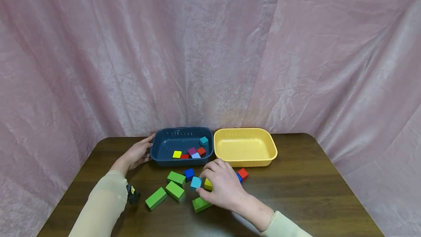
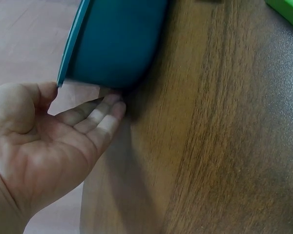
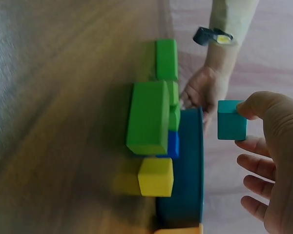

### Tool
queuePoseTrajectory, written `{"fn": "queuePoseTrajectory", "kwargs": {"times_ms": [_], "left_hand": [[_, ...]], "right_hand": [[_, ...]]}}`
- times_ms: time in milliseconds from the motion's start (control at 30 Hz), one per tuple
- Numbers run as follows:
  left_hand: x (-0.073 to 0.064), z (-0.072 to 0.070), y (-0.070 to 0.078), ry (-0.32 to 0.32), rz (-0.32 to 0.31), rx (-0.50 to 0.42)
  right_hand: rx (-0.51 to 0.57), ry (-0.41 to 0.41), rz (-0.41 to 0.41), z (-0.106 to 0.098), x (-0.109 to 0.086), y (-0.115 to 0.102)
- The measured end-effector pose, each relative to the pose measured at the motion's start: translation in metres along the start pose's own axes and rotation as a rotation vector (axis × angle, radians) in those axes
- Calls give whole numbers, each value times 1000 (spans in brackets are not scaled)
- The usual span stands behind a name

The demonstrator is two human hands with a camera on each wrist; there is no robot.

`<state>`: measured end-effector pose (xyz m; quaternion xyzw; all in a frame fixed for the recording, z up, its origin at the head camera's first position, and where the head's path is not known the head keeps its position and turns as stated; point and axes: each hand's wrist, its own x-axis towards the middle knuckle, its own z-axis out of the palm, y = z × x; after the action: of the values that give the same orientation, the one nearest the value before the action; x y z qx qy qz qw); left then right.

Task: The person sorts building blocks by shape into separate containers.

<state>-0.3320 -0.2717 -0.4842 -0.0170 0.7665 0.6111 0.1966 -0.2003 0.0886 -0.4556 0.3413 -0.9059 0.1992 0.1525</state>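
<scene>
My right hand point(image 1: 225, 187) pinches a light-blue cube point(image 1: 196, 183) between thumb and forefinger, above the table. In the right wrist view the cube point(image 3: 231, 122) looks teal, and the other fingers spread apart behind it. At the left end of the dark-blue tray point(image 1: 181, 163) is my left hand point(image 1: 138, 153). The left wrist view shows its thumb touching the tray's rim point(image 2: 71, 46), while the other fingers stretch out fairly straight by the lower wall. Several cubes lie inside this tray, among them a yellow cube point(image 1: 177, 154) and a teal cube point(image 1: 204, 141).
A yellow tray point(image 1: 245, 164) stands against the dark-blue one, on the right. Several green blocks point(image 1: 156, 198), a blue cube point(image 1: 189, 174) and a yellow block point(image 3: 156, 178) lie in front. Beyond my right hand is a red cube point(image 1: 243, 173). Pink curtain point(image 1: 210, 54) hangs behind the table.
</scene>
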Motion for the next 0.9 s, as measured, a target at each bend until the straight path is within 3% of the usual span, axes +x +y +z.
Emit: {"fn": "queuePoseTrajectory", "kwargs": {"times_ms": [400, 900], "left_hand": [[1, 0, -1, 11, -7, 17], [-2, 2, 1, 0, -36, -46]], "right_hand": [[-35, 141, 42, -21, 17, 25], [-24, 180, 107, -31, 40, 42]]}}
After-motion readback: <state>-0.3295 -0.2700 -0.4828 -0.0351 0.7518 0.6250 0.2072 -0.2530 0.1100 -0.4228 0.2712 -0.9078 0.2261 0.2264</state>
